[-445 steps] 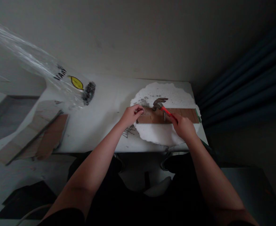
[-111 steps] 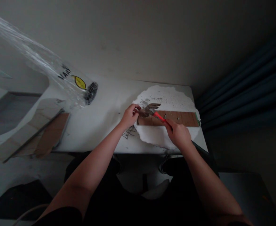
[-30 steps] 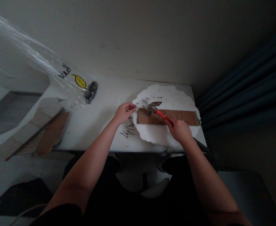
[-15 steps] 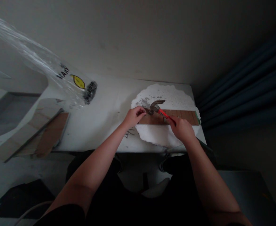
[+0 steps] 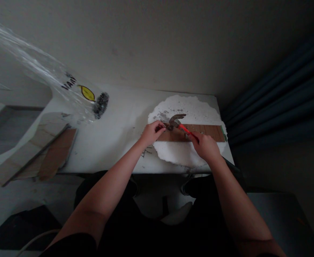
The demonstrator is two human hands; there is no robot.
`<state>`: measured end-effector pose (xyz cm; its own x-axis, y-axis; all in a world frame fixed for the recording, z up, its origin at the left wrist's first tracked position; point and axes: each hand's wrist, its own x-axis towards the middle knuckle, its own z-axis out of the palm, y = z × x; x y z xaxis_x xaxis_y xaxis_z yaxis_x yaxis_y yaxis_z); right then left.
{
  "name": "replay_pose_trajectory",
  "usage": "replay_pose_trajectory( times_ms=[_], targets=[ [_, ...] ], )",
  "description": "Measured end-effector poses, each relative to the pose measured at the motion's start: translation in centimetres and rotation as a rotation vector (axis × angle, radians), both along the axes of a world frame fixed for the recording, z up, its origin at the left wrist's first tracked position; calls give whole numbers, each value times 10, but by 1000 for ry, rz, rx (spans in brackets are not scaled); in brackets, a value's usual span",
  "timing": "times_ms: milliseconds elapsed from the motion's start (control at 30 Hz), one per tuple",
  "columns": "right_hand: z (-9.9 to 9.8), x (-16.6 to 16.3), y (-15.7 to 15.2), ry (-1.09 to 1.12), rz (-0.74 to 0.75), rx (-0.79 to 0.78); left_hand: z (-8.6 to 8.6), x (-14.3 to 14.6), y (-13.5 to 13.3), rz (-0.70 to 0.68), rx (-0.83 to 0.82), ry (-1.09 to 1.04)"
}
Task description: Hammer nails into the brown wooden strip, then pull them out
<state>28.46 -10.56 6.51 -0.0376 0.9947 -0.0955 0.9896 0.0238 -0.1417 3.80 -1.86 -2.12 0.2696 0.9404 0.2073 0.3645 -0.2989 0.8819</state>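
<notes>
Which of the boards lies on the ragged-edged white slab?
The green-ended brown board, partly covered by the hammer; the other boards lie at the table's left end, off the slab.

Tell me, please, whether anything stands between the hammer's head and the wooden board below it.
Nothing large visibly does. The right hand grips the hammer, its head partly over the board; the left hand is close beside that head. Anything small there is too dark to tell.
</notes>
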Motion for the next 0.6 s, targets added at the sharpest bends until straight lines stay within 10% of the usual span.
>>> replay_pose_trajectory(
  times_ms=[600],
  targets=[
    [1,0,0,36,18,23,7,7,-8,65,79,90]
  ],
)
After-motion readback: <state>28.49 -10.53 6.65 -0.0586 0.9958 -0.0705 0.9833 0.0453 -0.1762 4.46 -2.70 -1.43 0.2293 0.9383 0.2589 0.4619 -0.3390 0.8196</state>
